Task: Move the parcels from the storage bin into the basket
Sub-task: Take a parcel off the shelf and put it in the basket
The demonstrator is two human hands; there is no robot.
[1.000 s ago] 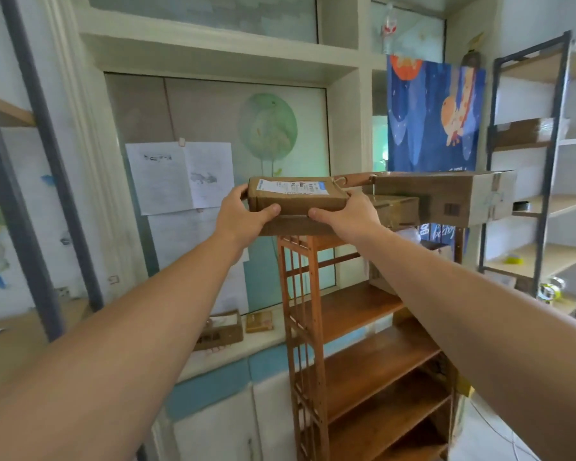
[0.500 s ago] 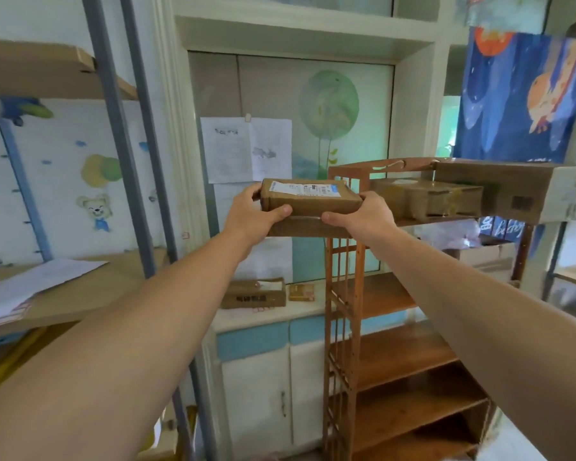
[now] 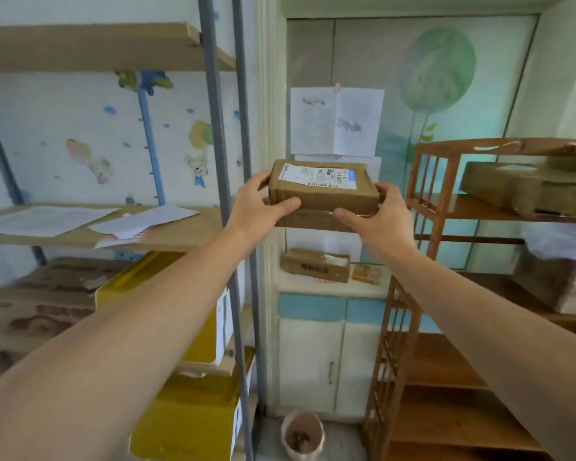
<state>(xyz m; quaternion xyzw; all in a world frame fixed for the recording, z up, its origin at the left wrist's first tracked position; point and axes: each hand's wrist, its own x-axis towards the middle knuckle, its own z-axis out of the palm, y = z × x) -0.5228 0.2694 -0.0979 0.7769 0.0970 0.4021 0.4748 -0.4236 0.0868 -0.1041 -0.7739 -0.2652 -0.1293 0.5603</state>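
- Swinging left since the earlier frame — wooden rack (image 3: 423,207) now at right, metal shelf (image 3: 167,234) with papers at left.
- Two stacked parcels (image 3: 325,194) in mid-air at chest height, long axis left-right, label up.
- Left hand (image 3: 263,206) and right hand (image 3: 376,214) clamped on opposite ends — thumbs on near face.

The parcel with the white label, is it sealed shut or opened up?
Sealed, as far as shows: the parcel has glossy tape across its front and no lifted flap, held level between the left hand and right hand.
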